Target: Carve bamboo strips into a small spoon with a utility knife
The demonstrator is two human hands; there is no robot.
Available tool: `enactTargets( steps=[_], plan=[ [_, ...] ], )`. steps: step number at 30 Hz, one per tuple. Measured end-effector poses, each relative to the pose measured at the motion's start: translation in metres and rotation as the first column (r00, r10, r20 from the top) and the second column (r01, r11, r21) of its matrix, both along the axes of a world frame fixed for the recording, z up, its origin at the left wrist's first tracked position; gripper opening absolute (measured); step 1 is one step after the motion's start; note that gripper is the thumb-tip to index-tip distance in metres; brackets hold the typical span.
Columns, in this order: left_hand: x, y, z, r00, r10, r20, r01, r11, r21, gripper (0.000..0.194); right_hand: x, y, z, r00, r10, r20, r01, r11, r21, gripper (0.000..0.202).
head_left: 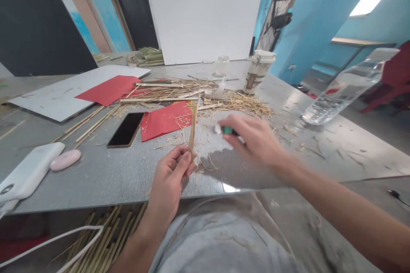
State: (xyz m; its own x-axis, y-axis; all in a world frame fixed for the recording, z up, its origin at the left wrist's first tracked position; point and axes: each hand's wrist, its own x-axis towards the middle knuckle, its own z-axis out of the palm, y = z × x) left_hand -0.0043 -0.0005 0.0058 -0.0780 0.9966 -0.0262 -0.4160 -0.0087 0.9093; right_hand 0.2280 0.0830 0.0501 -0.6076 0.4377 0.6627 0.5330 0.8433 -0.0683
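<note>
My left hand [169,175] pinches the lower end of a narrow, flat straw strip [193,130] between thumb and fingers, just above the near part of the table. The strip stands nearly upright, tip away from me. To its right, my right hand [256,138] is closed around a small green object [227,130] with a pale, shiny end. Motion smears that end, so its kind does not show. The two hands are apart, and the green object does not touch the strip. Beyond them lie a red paper sheet [162,121] strewn with shavings and a heap of straw stalks [173,89].
A black phone [125,130], pink oval case [65,160] and white power bank [32,170] lie left. A lidded paper cup [258,72], small dropper bottle [221,87] and tilted-looking water bottle [346,89] stand right and behind. Bundled stalks [109,239] sit below the table's front edge.
</note>
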Motion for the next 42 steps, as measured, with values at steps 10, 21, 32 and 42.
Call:
enactTargets(
  steps=[10,21,32,42],
  plan=[
    [0.01,0.006,-0.005,0.985,0.026,0.169,-0.013,0.997,-0.073,0.047,-0.03,-0.003,-0.014,0.968,0.088,0.234,-0.103,0.993,0.054,0.033],
    [-0.011,0.083,0.013,0.958,-0.276,-0.083,0.281,0.958,0.053,0.055,-0.027,0.049,-0.002,0.997,0.07,0.038,-0.072,0.997,0.037,0.042],
    [0.001,0.117,-0.011,0.947,-0.31,-0.088,0.317,0.945,0.08,0.043,-0.011,0.085,-0.044,0.979,-0.083,0.188,0.091,0.995,-0.038,0.05],
    [-0.002,0.101,-0.006,0.944,-0.321,-0.078,0.328,0.939,0.108,0.034,-0.006,0.082,-0.04,0.976,-0.209,0.059,0.205,0.977,0.059,0.059]
  ],
)
